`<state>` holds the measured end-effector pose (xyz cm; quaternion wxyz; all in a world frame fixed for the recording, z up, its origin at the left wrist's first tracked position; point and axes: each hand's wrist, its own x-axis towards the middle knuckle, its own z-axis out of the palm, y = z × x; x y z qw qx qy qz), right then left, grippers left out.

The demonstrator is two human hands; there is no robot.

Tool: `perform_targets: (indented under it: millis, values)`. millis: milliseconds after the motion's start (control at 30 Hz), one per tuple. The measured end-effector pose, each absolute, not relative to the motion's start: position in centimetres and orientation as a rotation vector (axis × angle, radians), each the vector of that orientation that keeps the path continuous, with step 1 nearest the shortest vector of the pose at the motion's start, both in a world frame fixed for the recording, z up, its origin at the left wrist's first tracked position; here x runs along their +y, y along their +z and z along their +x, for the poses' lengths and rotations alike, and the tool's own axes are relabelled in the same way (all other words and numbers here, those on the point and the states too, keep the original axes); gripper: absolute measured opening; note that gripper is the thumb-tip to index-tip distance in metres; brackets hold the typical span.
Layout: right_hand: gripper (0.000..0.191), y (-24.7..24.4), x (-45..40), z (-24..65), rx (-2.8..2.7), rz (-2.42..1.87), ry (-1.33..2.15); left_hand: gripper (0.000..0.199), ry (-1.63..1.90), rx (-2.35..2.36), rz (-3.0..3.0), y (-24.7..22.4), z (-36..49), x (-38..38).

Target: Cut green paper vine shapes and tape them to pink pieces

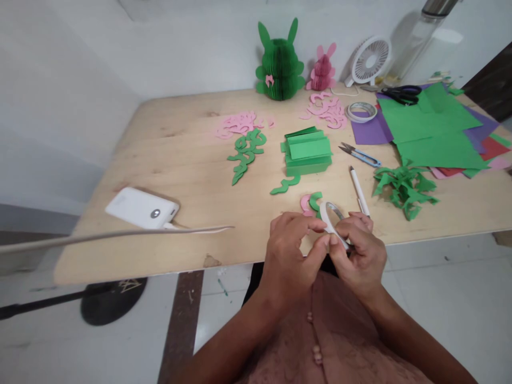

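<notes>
My right hand point(360, 253) is closed around a roll of white tape point(326, 213), held on edge above the front of the table. My left hand point(292, 248) meets it there, thumb and index finger pinched at the roll's rim against my right thumb. Whether a strip of tape is lifted between the fingertips cannot be made out. Just behind the roll lie a curved pink paper piece point(306, 205) and a curved green paper piece point(315, 199). A pleated green paper stack point(308, 152) stands farther back. Right of it rest a white pen point(359, 189) and blue-handled thread snips point(362, 154).
Cut green point(247, 154) and pink paper pieces point(239, 124) lie left of centre. Green paper scraps point(406, 186), coloured sheets point(436, 125), black scissors point(402, 95) and another tape roll point(362, 120) lie right. Paper rabbits point(281, 69) and a fan point(370, 60) stand behind. A power bank point(136, 207) sits left.
</notes>
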<state>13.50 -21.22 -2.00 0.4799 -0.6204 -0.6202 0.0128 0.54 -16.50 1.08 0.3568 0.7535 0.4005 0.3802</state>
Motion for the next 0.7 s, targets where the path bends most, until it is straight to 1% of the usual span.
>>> perform_targets:
  millis: [167, 400, 533, 700]
  values:
    - [0.016, -2.1, -21.3, 13.5, -1.524, -1.554, 0.004, 0.008, 0.919, 1.032, 1.903, 1.0, 0.7, -16.3]
    - [0.015, -2.1, -21.2, 13.7, -1.564, -1.549, -0.051, 0.011, 1.22, 0.96, 2.123, 0.2, 1.2, -16.8]
    - [0.016, -2.1, -21.2, 13.7, -1.541, -1.511, -0.034, 0.012, 1.233, 0.914, 2.12, -0.1, 1.3, -17.0]
    - [0.017, -1.7, -21.3, 13.3, -1.479, -1.492, 0.08, 0.011, 1.247, 0.908, 2.016, -0.2, 1.3, -17.3]
